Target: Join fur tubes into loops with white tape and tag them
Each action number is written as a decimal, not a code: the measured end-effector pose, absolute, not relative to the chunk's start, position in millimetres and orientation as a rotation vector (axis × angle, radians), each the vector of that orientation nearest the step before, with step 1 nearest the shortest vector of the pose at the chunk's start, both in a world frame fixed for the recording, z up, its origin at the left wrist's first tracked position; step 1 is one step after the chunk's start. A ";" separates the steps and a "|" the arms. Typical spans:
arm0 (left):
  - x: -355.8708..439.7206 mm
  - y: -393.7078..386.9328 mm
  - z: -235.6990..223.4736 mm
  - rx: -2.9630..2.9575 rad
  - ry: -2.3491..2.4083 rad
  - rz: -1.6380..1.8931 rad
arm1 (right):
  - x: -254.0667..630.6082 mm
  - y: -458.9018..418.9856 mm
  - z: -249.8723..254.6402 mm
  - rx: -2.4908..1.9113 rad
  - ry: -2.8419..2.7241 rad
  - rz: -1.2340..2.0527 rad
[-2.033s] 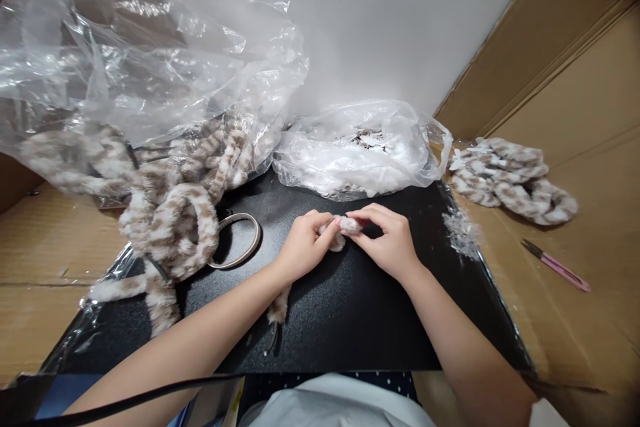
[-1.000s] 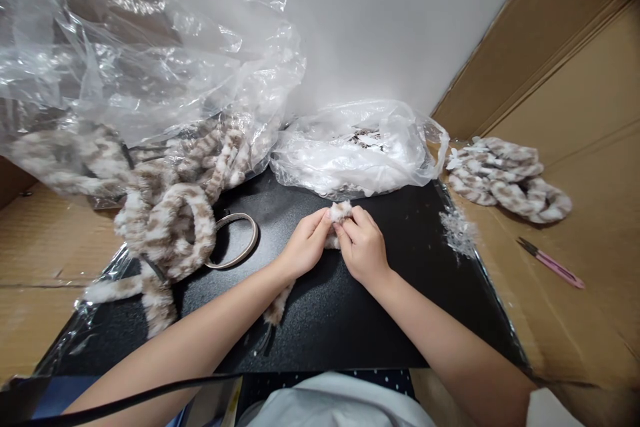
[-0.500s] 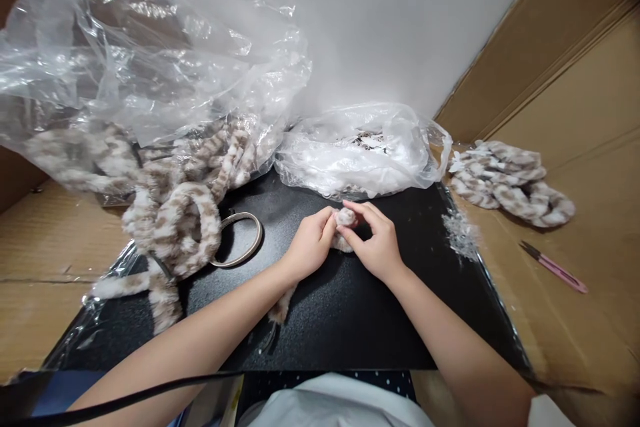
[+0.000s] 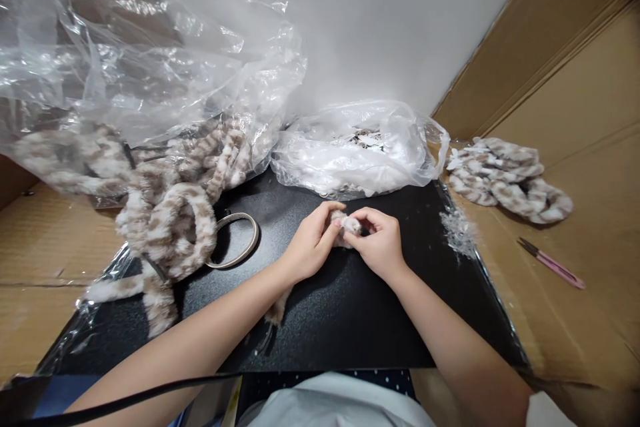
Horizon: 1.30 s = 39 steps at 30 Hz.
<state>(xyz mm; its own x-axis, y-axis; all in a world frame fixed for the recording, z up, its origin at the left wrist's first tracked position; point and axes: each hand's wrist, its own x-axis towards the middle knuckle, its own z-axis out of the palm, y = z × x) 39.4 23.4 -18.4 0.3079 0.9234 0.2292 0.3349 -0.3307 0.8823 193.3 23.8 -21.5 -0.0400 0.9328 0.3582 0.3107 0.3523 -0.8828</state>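
Both of my hands meet at a brown-and-white furry strip (image 4: 342,237) above the black tabletop (image 4: 345,320). My left hand (image 4: 316,240) is closed on it, thumb pressed to the fur. From the other side, my right hand (image 4: 377,240) pinches its end between thumb and fingers. A dark spot shows at that end, too small to make out. More of the fur, a tail-like piece (image 4: 278,309) with thin dark strands at its tip, pokes out below my left forearm.
At left, furry loops (image 4: 187,230) spill from a big clear plastic bag (image 4: 200,60), beside a pale ring (image 4: 250,247). Behind my hands lies a white plastic bag (image 4: 325,160). To the right are clear scraps (image 4: 457,233), furry bands (image 4: 545,200) and pink thread snips (image 4: 560,270) on cardboard.
The furry end has turned from upright toward the right. My left fingers have moved over its top, and my right hand has shifted its pinch to the end. The view has shifted slightly.
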 end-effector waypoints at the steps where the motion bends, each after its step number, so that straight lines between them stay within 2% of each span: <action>1: 38.3 23.7 -17.3 1.862 1.084 1.010 | 193.8 24.2 -21.5 -1.165 -1.539 0.785; 7: 32.4 28.0 -13.7 2.043 1.090 0.943 | 197.2 26.9 -15.0 -1.171 -1.357 0.903; 15: 21.5 39.1 -14.2 2.325 1.220 0.696 | 211.4 32.6 -5.2 -1.204 -1.225 0.810; 20: 5.5 46.4 0.6 2.391 1.295 0.695 | 217.5 35.5 -1.1 -1.206 -1.157 0.767; 24: 21.2 38.3 20.0 2.473 1.200 0.776 | 212.9 31.3 -0.1 -1.141 -1.237 0.849; 27: 44.0 35.3 22.6 2.414 1.027 0.630 | 212.2 29.4 0.0 -1.111 -1.298 0.875; 30: 51.8 41.2 15.2 2.364 1.138 0.538 | 217.6 32.1 0.2 -1.132 -1.220 0.824; 39: 0.5 50.7 15.7 2.423 1.333 0.374 | 225.6 37.9 1.5 -1.165 -1.082 0.754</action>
<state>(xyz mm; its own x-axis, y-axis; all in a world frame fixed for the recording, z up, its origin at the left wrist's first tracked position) 0.5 50.7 15.7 0.5229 0.8502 0.0616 0.7581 -0.4969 0.4224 225.6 37.9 1.5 0.3330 0.9044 0.2668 0.0620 0.2613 -0.9633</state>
